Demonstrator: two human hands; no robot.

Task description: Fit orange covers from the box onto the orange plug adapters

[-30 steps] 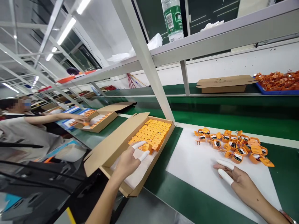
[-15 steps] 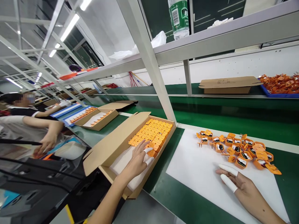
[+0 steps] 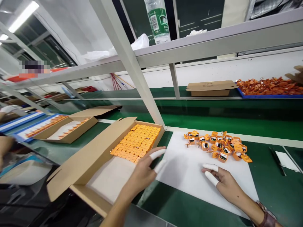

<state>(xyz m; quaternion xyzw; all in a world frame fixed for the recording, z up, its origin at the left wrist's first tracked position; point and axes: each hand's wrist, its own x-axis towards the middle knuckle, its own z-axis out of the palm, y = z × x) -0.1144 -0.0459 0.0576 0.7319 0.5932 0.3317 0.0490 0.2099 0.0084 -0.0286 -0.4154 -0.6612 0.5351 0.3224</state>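
Note:
My left hand (image 3: 146,168), with white covers on some fingers, hovers over the right edge of an open cardboard box (image 3: 87,192); its fingers are apart and hold nothing. Rows of orange parts (image 3: 136,142) fill the far half of that box, and white lining (image 3: 113,178) shows in the near half. Over the white sheet (image 3: 187,173) is my right hand (image 3: 220,179), also with white finger covers, thumb and fingers apart with nothing between them. Just beyond it lies a loose group of orange cases (image 3: 219,145) with black and white insides, several with their lids open.
A shelf post (image 3: 132,66) rises behind the box. On the back ledge are a closed carton (image 3: 210,88) and a blue tray of orange parts (image 3: 270,86). A black pen-like tool (image 3: 278,162) lies at right. Another box (image 3: 73,129) stands at left, near a person's arm (image 3: 4,146).
My left hand has lifted away from the orange parts in the box and moved right, toward the white sheet. The view has turned right. My right hand stays by the loose cases.

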